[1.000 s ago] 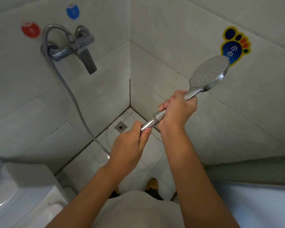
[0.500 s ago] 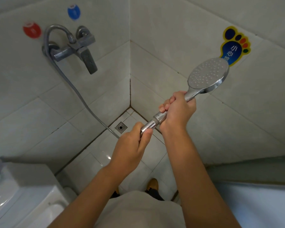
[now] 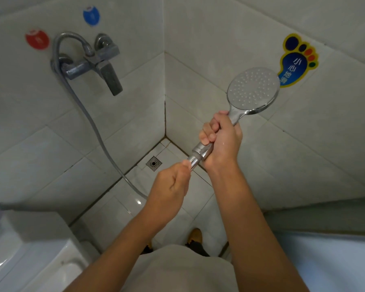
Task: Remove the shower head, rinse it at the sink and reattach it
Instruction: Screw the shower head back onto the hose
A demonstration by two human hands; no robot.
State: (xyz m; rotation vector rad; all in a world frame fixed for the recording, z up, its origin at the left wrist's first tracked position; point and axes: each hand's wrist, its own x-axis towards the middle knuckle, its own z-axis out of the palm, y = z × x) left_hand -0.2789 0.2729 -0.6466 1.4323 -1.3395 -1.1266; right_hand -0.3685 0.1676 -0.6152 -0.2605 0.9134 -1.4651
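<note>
Your right hand (image 3: 221, 140) is forming a closed grip round the handle of the shower head (image 3: 253, 89), fingers curled fully about the chrome stem. Your left hand (image 3: 170, 188) is making a pinching grip on the hose nut (image 3: 192, 160), just below the right-hand grip, thumb and fingertips closing on the metal collar at the handle's lower end. Above the right grip, the round spray face is tilting up and to the right, its nozzle side turned toward you. Below the left grip, the hose (image 3: 97, 131) is passing out of sight behind your left hand, then running away to the left and up the wall to the mixer tap (image 3: 93, 64). Behind the shower head, a foot-shaped sticker (image 3: 297, 57) is showing on the right wall. Beyond both grips, in the floor corner, the floor drain (image 3: 153, 163) is lying. A red sticker (image 3: 37, 39) and a blue sticker (image 3: 91, 15) are sitting above the tap.
</note>
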